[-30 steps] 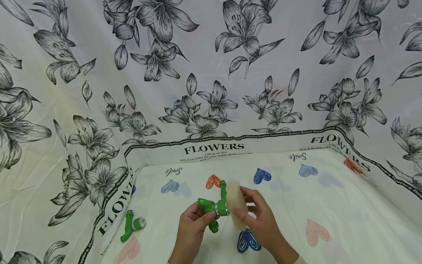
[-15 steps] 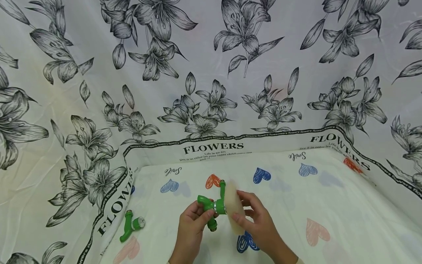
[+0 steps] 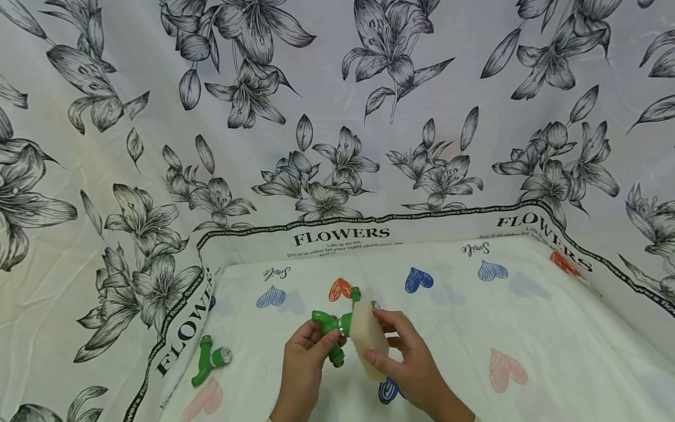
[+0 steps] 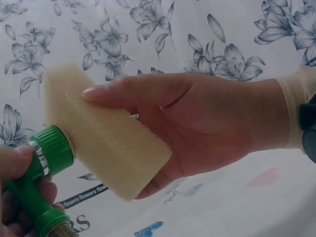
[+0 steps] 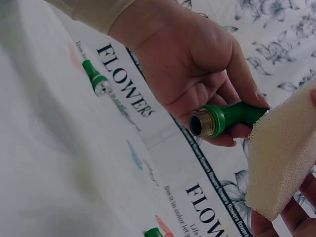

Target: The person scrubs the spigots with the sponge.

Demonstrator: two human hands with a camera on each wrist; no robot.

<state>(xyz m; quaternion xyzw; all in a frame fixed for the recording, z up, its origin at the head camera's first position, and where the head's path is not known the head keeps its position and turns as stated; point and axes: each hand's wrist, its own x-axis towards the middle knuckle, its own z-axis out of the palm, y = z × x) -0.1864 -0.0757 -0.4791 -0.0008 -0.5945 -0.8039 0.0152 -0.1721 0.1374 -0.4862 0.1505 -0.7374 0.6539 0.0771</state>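
Note:
In the head view my left hand (image 3: 307, 351) holds a green plastic tap (image 3: 328, 322), thumb and fingers curled round its body. My right hand (image 3: 411, 357) grips a cream sponge (image 3: 368, 340), thumb on the near face and fingers behind. The sponge lies against the ribbed green knob (image 4: 53, 149) of the tap in the left wrist view. The tap's threaded brass inlet (image 5: 203, 123) points away from the sponge in the right wrist view.
Another green tap (image 3: 205, 360) lies on the heart-print cloth (image 3: 453, 328) at the left. Just behind the sponge, part of a further green tap (image 3: 355, 295) shows. Flower-print curtains (image 3: 422, 70) surround the back and sides.
The sponge has shifted left and toward me, tilting more, and the held tap has moved slightly left. The silver end of the tap behind it now shows.

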